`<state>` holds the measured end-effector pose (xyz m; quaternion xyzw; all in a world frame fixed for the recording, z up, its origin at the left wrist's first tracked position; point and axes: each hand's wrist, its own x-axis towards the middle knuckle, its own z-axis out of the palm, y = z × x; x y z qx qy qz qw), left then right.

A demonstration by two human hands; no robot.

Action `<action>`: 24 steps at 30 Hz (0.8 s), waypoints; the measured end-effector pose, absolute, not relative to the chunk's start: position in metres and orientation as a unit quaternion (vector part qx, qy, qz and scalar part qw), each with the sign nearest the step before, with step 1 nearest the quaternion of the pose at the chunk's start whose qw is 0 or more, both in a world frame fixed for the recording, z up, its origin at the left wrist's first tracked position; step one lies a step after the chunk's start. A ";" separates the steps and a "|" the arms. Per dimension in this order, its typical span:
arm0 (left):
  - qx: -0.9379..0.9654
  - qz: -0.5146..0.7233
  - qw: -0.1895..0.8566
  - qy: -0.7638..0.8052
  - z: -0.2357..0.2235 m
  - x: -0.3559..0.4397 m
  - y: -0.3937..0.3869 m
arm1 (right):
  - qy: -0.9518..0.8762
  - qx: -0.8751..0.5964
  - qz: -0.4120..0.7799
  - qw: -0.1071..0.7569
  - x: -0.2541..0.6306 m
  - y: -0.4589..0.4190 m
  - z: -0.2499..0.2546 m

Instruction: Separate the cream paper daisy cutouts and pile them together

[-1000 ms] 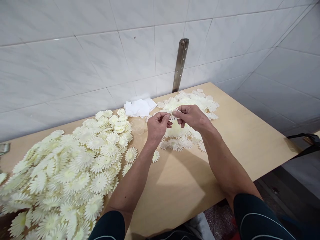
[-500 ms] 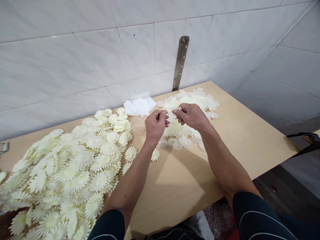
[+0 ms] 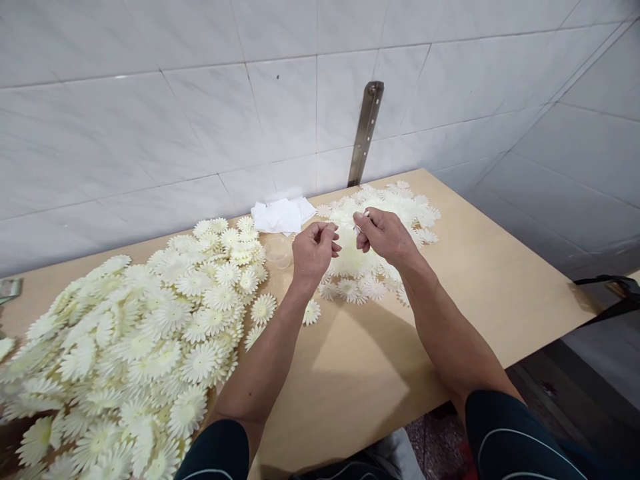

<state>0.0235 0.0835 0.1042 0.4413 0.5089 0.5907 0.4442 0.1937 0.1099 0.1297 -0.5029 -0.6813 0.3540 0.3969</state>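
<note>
Over the middle of the table, my left hand (image 3: pixel 314 252) is closed, thumb against forefinger in a pinch; whatever it may hold is too small to make out. A short gap to its right, my right hand (image 3: pixel 386 235) is closed on a white artificial flower (image 3: pixel 359 228), mostly hidden by the fingers. Beneath and behind both hands spreads a loose pile of flat white flower pieces (image 3: pixel 373 288). A bigger heap of cream flower pieces (image 3: pixel 165 320) with yellowish centres lies left of my left forearm. A few single pieces (image 3: pixel 263 309) lie between the two piles.
White paper sheets (image 3: pixel 283 216) lie against the tiled wall (image 3: pixel 200 120). In front of them stands a small clear round container (image 3: pixel 278 252). A perforated metal bracket (image 3: pixel 365 133) is fixed to the wall behind the wooden table (image 3: pixel 480 287). A dark strap (image 3: pixel 610 283) is past the right corner.
My hands have drawn apart from around one flower; my right hand has kept it and folded its fingers further over it. My left hand is still pinched. The view has shifted slightly.
</note>
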 end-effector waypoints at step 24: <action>0.468 0.584 0.426 0.508 0.105 0.023 0.083 | -0.658 -0.463 0.373 0.461 0.194 0.109 0.130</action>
